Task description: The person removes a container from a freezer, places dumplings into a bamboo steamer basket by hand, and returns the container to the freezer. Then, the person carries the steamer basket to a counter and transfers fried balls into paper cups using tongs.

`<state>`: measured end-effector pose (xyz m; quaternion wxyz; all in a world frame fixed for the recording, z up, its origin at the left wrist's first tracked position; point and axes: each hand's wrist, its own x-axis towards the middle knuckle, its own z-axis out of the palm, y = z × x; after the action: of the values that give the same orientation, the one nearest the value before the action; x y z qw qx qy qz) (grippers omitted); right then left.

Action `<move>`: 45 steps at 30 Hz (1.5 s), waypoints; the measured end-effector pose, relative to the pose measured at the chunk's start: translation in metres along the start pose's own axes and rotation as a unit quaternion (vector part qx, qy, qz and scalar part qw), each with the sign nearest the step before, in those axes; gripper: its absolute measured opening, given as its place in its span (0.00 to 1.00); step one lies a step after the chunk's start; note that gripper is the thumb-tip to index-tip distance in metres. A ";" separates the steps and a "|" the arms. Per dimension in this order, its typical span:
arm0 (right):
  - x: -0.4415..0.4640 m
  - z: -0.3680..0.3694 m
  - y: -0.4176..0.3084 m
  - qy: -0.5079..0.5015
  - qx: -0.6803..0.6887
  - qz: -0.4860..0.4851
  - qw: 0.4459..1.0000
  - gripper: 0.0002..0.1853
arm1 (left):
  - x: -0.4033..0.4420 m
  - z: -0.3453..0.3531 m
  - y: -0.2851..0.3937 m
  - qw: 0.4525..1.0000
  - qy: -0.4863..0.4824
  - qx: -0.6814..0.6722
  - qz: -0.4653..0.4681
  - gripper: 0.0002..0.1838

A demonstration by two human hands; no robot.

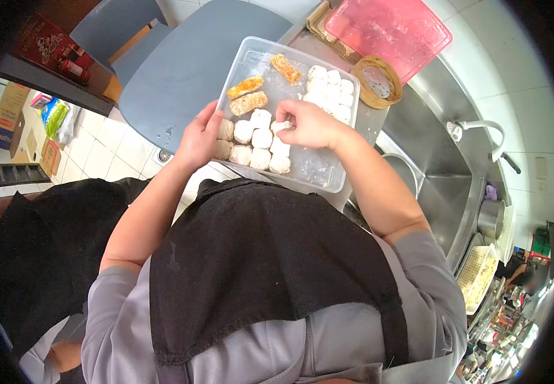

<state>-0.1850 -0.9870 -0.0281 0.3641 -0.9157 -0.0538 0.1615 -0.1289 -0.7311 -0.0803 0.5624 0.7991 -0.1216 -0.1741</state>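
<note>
A clear plastic tray (309, 173) lies at the corner of the counter and holds several white floury buns (261, 138) in rows. More white buns (333, 86) fill its right back part, and a few orange, crumb-coated rolls (248, 102) lie toward its left and back. My left hand (201, 136) grips the tray's left edge, fingers closed on it. Inside the tray, my right hand (302, 123) pinches a white bun at the end of a row with thumb and fingertips; its other fingers are curled.
Beyond the tray are a grey table (187, 57), a red translucent lid (389, 32) and a round bamboo steamer (377, 82). A steel sink (443, 192) with a faucet (482, 131) is to the right. Another person in a black apron (53, 243) is at the left.
</note>
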 end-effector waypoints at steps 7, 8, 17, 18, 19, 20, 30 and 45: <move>-0.014 -0.004 -0.001 0.117 0.013 0.065 0.991 0.14 | 0.000 -0.001 0.000 1.000 -0.008 -0.019 -0.013 0.27; -0.017 -0.007 -0.008 0.149 -0.013 0.098 0.984 0.14 | 0.001 0.000 0.000 1.000 -0.009 -0.024 -0.015 0.27; -0.041 0.002 0.011 0.174 -0.132 -0.011 0.976 0.21 | 0.005 0.002 -0.012 1.000 -0.003 -0.024 -0.019 0.27; -0.041 0.004 0.013 0.176 -0.147 -0.041 0.972 0.24 | 0.005 0.000 -0.013 1.000 -0.004 -0.021 -0.019 0.27; -0.039 0.008 0.016 0.181 -0.166 -0.070 0.967 0.26 | 0.004 0.000 -0.013 1.000 -0.008 -0.019 -0.015 0.27; -0.037 0.007 0.019 0.188 -0.189 -0.097 0.959 0.29 | 0.005 0.000 -0.011 1.000 -0.012 -0.019 -0.006 0.27; -0.030 0.016 0.035 0.080 -0.174 -0.072 0.979 0.22 | 0.003 0.001 -0.007 0.998 -0.020 -0.055 0.000 0.27; -0.038 -0.179 0.107 0.256 -0.216 0.133 0.933 0.21 | 0.011 0.000 -0.033 0.997 -0.023 -0.073 -0.001 0.26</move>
<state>-0.1626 -1.1897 0.0310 0.1337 -0.9813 0.1302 -0.0474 -0.1189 -0.7246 -0.1128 0.6159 0.7520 -0.1210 -0.2015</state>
